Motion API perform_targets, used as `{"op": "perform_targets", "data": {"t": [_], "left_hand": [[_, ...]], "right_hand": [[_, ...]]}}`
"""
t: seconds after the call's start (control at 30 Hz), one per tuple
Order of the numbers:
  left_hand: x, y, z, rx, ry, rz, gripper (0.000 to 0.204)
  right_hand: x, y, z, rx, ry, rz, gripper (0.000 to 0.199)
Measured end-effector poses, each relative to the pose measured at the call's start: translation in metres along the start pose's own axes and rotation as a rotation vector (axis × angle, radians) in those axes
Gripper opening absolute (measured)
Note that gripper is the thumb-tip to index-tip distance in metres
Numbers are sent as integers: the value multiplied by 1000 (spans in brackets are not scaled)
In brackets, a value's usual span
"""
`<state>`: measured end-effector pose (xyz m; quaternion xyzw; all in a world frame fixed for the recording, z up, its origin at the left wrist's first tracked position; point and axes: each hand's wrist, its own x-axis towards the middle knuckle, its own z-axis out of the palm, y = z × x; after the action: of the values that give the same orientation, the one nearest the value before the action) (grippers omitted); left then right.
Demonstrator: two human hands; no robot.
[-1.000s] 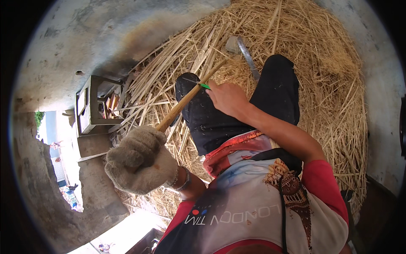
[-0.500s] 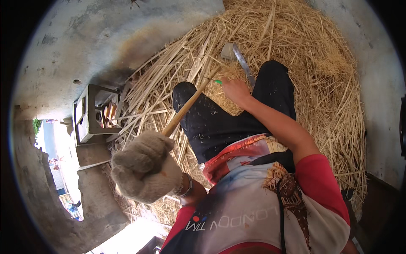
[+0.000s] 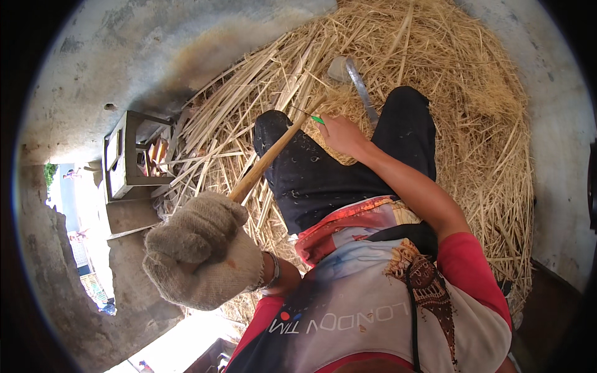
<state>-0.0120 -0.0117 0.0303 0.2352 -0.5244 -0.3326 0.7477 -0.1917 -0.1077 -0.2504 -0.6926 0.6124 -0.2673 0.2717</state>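
Observation:
My left hand (image 3: 202, 252), in a thick beige knitted glove, is closed around the near end of a long wooden stick (image 3: 267, 159). The stick slants up and to the right across my left thigh, its far end above the lap. Between my knees my right hand (image 3: 344, 133), bare, grips a tool with a green handle (image 3: 319, 119). A thin dark blade or rod (image 3: 302, 112) sticks out of that handle toward the left, crossing close to the stick's far end. Whether it touches the wood I cannot tell.
Beyond my right hand a long, slightly curved metal blade (image 3: 360, 89) leans by a grey block (image 3: 339, 69). Straw-like shavings and strips (image 3: 472, 124) cover the floor around my legs. A small wooden box frame (image 3: 134, 181) stands at the left, near the wall (image 3: 137, 68).
My gloved left hand has shifted left and slightly down, drawing the stick along. The green-handled tool is slightly more visible; my right hand has barely moved.

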Motion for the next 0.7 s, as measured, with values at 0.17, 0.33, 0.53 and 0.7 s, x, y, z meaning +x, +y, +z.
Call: {"op": "perform_targets", "data": {"t": [0.17, 0.33, 0.53, 0.7], "left_hand": [[-2, -2, -1, 1, 175, 16, 43], [-2, -13, -10, 63, 33, 95, 41], [12, -21, 9, 182, 146, 98, 33], [12, 9, -1, 66, 94, 19, 41]], "right_hand": [[6, 9, 9, -2, -68, 32, 30], [21, 24, 9, -313, -68, -55, 23], [58, 35, 7, -849, 103, -7, 14], [70, 107, -79, -806, 50, 318, 22]]}}
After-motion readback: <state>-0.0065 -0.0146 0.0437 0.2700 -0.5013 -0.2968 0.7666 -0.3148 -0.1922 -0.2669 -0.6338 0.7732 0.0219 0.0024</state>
